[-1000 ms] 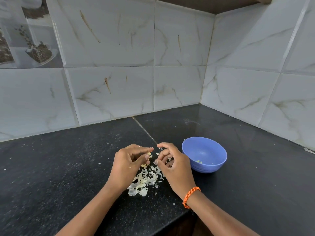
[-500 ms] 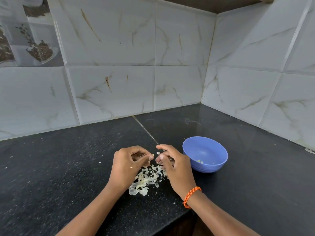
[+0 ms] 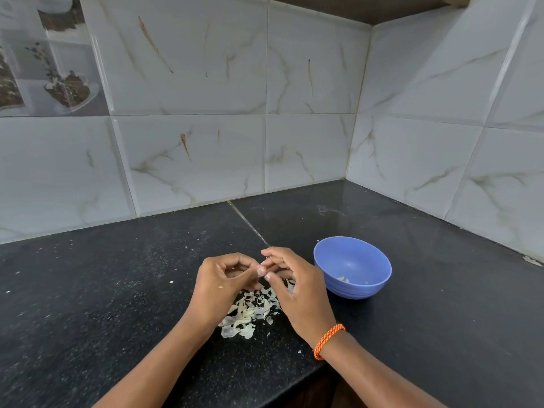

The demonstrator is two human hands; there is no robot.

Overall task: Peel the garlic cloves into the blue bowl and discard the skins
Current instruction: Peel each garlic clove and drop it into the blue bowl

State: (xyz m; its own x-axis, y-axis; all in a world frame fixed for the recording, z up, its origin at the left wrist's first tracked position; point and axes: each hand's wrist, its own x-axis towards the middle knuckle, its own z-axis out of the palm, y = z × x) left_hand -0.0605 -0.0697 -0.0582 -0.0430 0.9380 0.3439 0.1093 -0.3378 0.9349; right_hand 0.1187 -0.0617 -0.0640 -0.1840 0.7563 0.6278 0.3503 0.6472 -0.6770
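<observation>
A small garlic clove (image 3: 263,270) is pinched between the curled left hand (image 3: 219,285) and right hand (image 3: 297,285) above the skins (image 3: 250,312), beside the blue bowl (image 3: 352,267).

The countertop (image 3: 103,290) was dark speckled polished stone, glossier toward the corner. The wall tiles (image 3: 191,83) were glazed, marble-patterned and glossy. The blue bowl (image 3: 357,287) appeared smooth matt plastic; the garlic skins (image 3: 247,315) were thin and papery; the wristband (image 3: 328,340) was braided orange cord.
</observation>
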